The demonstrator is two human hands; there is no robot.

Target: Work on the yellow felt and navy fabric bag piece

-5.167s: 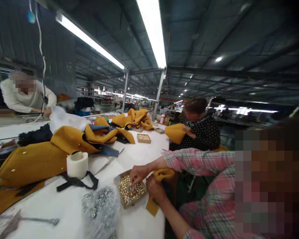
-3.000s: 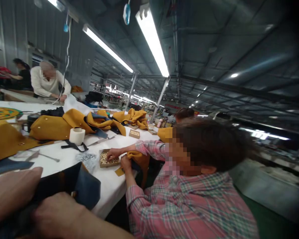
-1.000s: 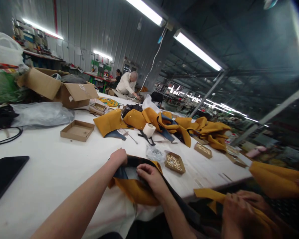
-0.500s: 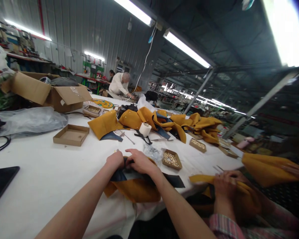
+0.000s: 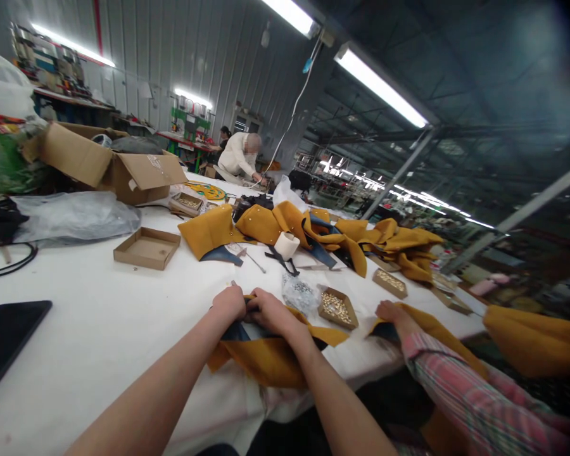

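Mustard felt piece [image 5: 270,361], dark lining, crumpled, both hands gripping

The hall is lit from above by long fluorescent tubes [image 5: 384,85], which are blown out to plain white; a second tube [image 5: 292,14] is cut by the top edge; smaller lamps [image 5: 193,99] are seen glaring along the far corrugated wall; the white desk [image 5: 99,316] is evenly and brightly lit, with only soft, short shadows cast under the mustard cloth [image 5: 270,358]; the right side and upper right corner are left dim and murky; straight beams are bent by strong wide-angle distortion toward the edges; the near forearms are stretched and slightly smeared; the distant background is rendered soft and grainy
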